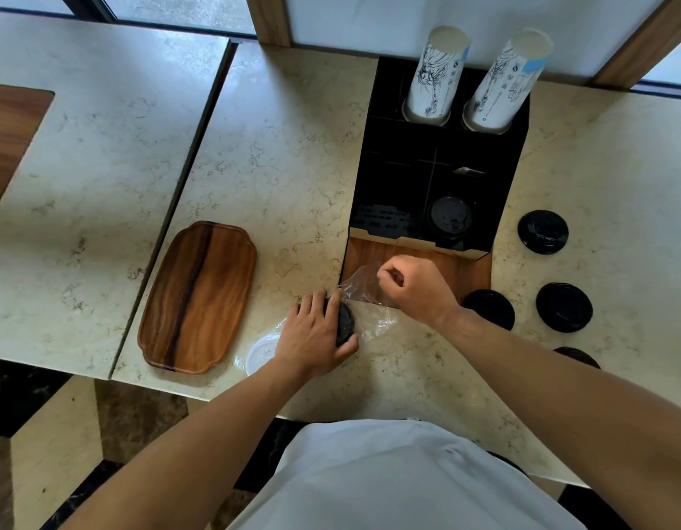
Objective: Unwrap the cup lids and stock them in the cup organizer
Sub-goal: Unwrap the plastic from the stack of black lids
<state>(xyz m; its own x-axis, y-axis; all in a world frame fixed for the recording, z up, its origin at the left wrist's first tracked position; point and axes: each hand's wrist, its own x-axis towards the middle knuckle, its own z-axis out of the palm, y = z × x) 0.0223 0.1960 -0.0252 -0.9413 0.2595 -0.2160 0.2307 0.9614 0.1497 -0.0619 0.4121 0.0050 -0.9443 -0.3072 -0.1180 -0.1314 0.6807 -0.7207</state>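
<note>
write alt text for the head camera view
A person's left hand grips a stack of black cup lids on a marble counter while the right hand pinches its clear plastic wrap. Behind stands a black cup organizer holding paper cups.

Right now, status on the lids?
Left hand grips wrapped lid stack. Right hand pinches plastic wrap. One lid in organizer. Nothing blocking.

The person wore a plain white short-sleeved shirt of smooth cloth (pixel 400 476), seen from above at the bottom of the view. Both forearms were bare from the elbow down. The left hand (pixel 312 338) and the right hand (pixel 419 288) had no gloves, and no watch, ring or bracelet was on them
</note>
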